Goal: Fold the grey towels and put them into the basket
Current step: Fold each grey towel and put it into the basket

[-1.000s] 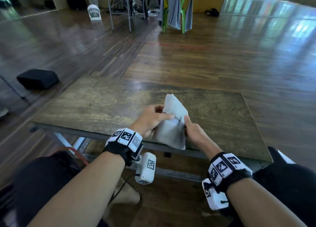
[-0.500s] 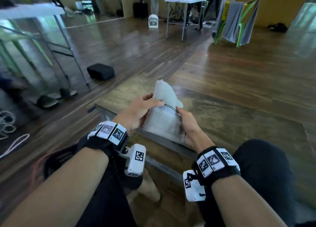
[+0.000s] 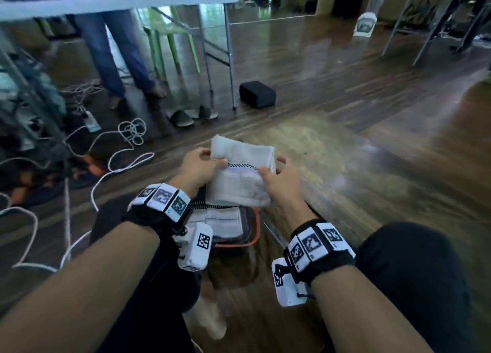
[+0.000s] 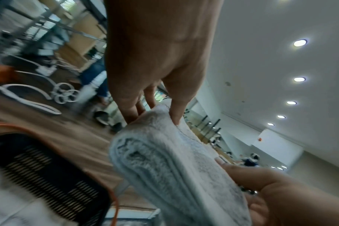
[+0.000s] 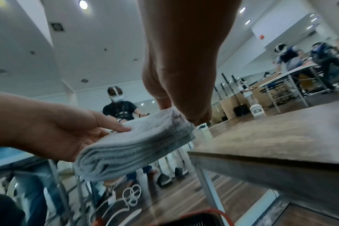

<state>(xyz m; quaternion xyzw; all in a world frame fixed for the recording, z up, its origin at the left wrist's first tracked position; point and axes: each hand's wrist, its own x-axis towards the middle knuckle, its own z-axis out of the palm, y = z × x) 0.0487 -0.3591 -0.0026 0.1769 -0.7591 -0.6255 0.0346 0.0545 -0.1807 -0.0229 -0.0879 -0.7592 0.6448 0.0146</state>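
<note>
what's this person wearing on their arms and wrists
Both forearms are bare, with no sleeves. Each wrist carries a black band topped by white square blocks printed with black-and-white fiducial markers. A white boxy camera unit, also bearing a marker, hangs beneath each wrist: left, right. No gloves on the left hand or right hand.

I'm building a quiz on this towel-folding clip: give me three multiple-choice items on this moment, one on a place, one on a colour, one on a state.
1. Where is the folded towel?
A. flat on the table
B. held in the air above the basket
C. on the floor

2. What colour is the basket's rim?
A. orange
B. green
C. white

3. How is the towel held?
A. by the left hand alone
B. by neither hand
C. by both, with the right hand too

Answers: 1 B, the head view shows it lifted over the basket; 2 A, the rim is orange; 3 C, each hand pinches one side.
</note>
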